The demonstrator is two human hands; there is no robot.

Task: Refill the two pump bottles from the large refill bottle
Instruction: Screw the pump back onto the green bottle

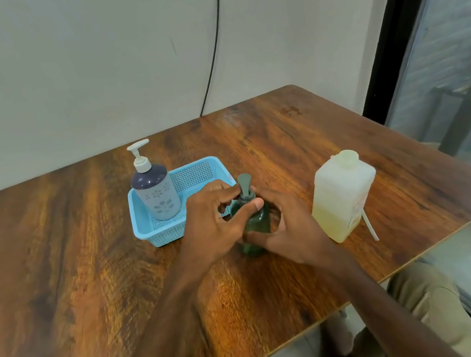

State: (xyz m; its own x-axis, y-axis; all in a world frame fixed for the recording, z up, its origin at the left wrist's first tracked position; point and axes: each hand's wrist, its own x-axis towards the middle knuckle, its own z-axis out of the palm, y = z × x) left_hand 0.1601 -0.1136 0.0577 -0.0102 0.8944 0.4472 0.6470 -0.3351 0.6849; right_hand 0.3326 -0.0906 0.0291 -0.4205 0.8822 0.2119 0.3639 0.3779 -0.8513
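Risks, judged left to right: the left hand (212, 217) works just beside the blue basket (169, 237), so a slip while twisting could knock it or the lavender pump bottle (156, 192) standing in its left end. If the body grip gives, the green pump bottle (256, 222) could tip on the table (86, 267). An elbow swing might topple the refill bottle (341, 197), near on the right.

The green bottle is dark, translucent and upright, at mid-table. The left hand's curled fingers and thumb pinch its pump collar. The right hand (290, 228) wraps its body. The refill bottle is pale, about half full of yellowish liquid, seemingly capped, with a white tube (370, 225) beside it.
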